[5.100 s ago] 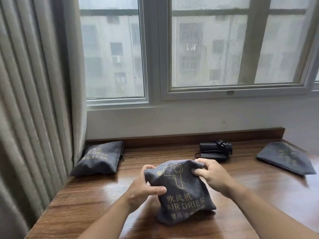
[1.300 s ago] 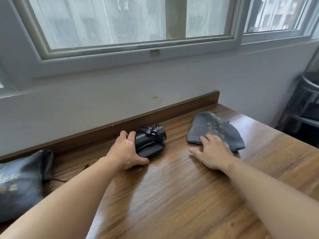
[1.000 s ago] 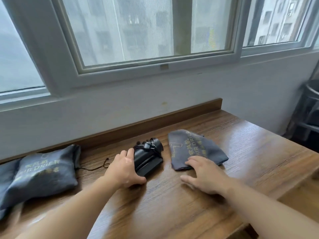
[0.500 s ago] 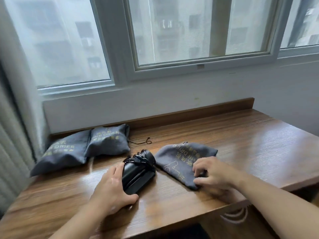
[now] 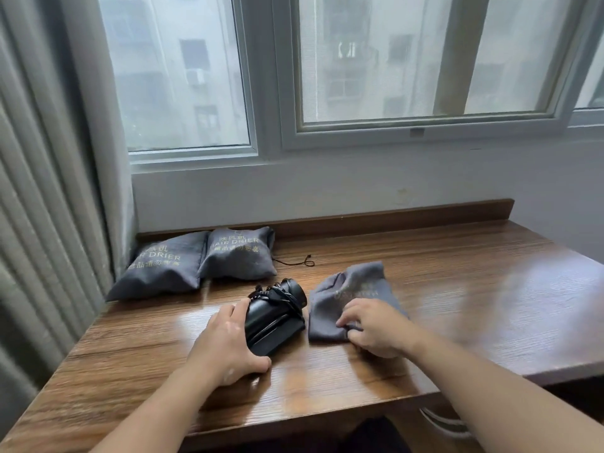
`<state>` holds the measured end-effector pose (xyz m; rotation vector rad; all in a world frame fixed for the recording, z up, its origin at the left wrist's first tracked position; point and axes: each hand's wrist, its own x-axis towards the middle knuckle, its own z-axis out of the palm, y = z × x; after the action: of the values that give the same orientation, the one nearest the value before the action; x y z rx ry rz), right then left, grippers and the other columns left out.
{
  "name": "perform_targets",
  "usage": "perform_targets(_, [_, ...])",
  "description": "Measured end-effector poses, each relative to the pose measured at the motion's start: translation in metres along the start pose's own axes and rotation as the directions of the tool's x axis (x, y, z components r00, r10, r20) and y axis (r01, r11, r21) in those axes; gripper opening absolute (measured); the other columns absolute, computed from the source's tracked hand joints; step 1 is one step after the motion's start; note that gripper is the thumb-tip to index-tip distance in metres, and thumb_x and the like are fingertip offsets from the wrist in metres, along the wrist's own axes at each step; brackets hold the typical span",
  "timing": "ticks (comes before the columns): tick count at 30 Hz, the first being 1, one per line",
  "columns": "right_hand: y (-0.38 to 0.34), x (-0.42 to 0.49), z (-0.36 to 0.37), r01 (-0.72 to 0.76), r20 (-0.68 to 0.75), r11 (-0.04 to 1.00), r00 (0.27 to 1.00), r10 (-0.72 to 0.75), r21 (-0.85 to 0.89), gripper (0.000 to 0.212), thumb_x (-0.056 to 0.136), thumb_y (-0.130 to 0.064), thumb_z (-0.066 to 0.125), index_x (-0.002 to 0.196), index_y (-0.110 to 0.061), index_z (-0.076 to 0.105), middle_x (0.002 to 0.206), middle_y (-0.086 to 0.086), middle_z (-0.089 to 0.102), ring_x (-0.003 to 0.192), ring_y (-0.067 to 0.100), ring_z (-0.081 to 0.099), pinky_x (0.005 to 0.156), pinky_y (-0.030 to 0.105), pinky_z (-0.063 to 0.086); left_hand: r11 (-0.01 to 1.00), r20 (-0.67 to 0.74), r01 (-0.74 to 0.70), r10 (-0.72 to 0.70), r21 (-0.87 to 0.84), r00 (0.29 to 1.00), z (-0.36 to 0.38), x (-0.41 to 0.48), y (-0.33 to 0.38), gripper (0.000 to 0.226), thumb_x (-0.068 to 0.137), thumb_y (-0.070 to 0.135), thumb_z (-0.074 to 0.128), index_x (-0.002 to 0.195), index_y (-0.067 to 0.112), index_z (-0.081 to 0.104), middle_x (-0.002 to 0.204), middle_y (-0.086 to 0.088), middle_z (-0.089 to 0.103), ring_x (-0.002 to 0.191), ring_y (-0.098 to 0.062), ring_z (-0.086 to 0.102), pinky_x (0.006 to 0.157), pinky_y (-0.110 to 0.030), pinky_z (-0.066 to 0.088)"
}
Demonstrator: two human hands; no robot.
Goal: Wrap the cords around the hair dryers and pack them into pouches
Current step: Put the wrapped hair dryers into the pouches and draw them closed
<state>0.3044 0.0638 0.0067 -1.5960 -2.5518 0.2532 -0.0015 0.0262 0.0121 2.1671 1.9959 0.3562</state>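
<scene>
2 filled pouches back-left, 1 dryer gripped by left hand, right hand prob. pinching 1 flat pouch

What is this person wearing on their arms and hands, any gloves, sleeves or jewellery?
Nothing shows. The left hand and right hand are ungloved, and both forearms are sleeveless up to the picture's edge, with no watch or bracelet. No ring shows on the left hand; the right is too blurred to tell.
</scene>
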Motion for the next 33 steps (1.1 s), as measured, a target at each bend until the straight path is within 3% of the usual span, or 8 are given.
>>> perform_targets(4, [0.008,-0.021,-0.011,0.024,0.062,0.998,0.998,-0.028,0.064,0.034,0.079,-0.041,0.057,0.101,-0.029,0.079,0.109,-0.014,0.074,0.105,0.003,0.063,0.094,0.024,0.049,1.000,-0.018,0.009,-0.010,-0.028,1.000,0.000,0.002,-0.011,0.123,0.050,0.068,0.075,0.154,0.029,0.023,0.140,0.005,0.040,0.130,-0.021,0.042,0.107,-0.033,0.043])
perform_targets(8, [0.000,-0.010,-0.020,-0.165,-0.166,0.978,0.968,0.186,0.129,0.046,0.084,-0.068,0.055,0.077,-0.024,0.068,0.079,-0.009,0.069,0.077,0.006,0.062,0.076,0.035,0.053,1.000,0.005,0.007,-0.007,-0.019,1.000,-0.001,0.003,-0.013,0.132,0.044,0.077,0.075,0.154,0.030,0.021,0.140,0.006,0.038,0.131,-0.019,0.041,0.108,-0.033,0.042])
perform_targets(11, [-0.020,0.007,-0.021,-0.249,-0.246,0.924,0.914,0.324,0.290,0.044,0.085,-0.060,0.063,0.115,-0.029,0.060,0.120,-0.003,0.060,0.110,0.017,0.059,0.096,0.036,0.049,1.000,0.023,0.010,-0.009,-0.021,1.000,-0.002,0.002,-0.014,0.137,0.040,0.085,0.074,0.153,0.031,0.019,0.139,0.007,0.037,0.129,-0.018,0.041,0.108,-0.034,0.043])
perform_targets(14, [-0.021,0.027,-0.026,-0.143,-0.055,0.974,0.986,0.155,0.175,0.068,0.086,-0.026,0.057,0.151,-0.038,0.039,0.164,-0.004,0.021,0.150,0.025,0.023,0.122,0.045,0.027,1.000,0.005,-0.001,0.001,-0.019,1.000,-0.001,0.003,-0.015,0.137,0.039,0.086,0.073,0.153,0.030,0.020,0.138,0.007,0.038,0.129,-0.019,0.042,0.108,-0.033,0.043])
perform_targets(17, [-0.005,0.041,-0.032,-0.081,0.134,0.996,0.987,0.085,-0.037,0.072,0.083,-0.010,0.052,0.146,-0.045,0.044,0.167,-0.011,0.018,0.156,0.023,0.006,0.121,0.057,0.024,1.000,0.008,0.007,-0.007,-0.023,1.000,-0.001,0.004,-0.015,0.138,0.038,0.086,0.072,0.154,0.030,0.020,0.138,0.007,0.038,0.129,-0.019,0.042,0.108,-0.034,0.043])
perform_targets(20, [0.004,0.047,-0.028,-0.062,0.085,0.977,0.993,0.081,-0.206,0.038,0.087,-0.021,0.058,0.117,-0.041,0.067,0.152,-0.016,0.046,0.153,0.018,0.020,0.118,0.053,0.026,0.999,0.000,0.006,-0.006,-0.032,1.000,0.000,0.005,-0.015,0.133,0.041,0.082,0.072,0.153,0.030,0.021,0.135,0.007,0.038,0.127,-0.018,0.043,0.107,-0.032,0.043])
perform_targets(25, [-0.002,0.051,-0.065,-0.038,-0.167,0.995,0.984,0.052,0.090,0.012,0.088,-0.023,0.063,0.095,-0.023,0.073,0.090,-0.005,0.073,0.089,0.018,0.065,0.072,0.028,0.045,0.998,0.008,-0.001,0.001,-0.058,1.000,0.000,0.010,-0.020,0.132,0.039,0.079,0.069,0.153,0.032,0.024,0.133,0.010,0.038,0.125,-0.017,0.044,0.107,-0.031,0.043])
perform_targets(33, [0.020,0.050,-0.132,0.016,-0.122,0.661,0.986,0.115,0.750,0.008,0.092,-0.004,0.071,0.084,-0.004,0.067,0.078,0.005,0.069,0.075,0.014,0.061,0.070,0.026,0.048,0.996,0.018,-0.033,0.034,-0.079,0.999,-0.003,0.020,-0.026,0.132,0.042,0.075,0.075,0.156,0.033,0.022,0.132,0.013,0.039,0.123,-0.013,0.044,0.105,-0.026,0.042])
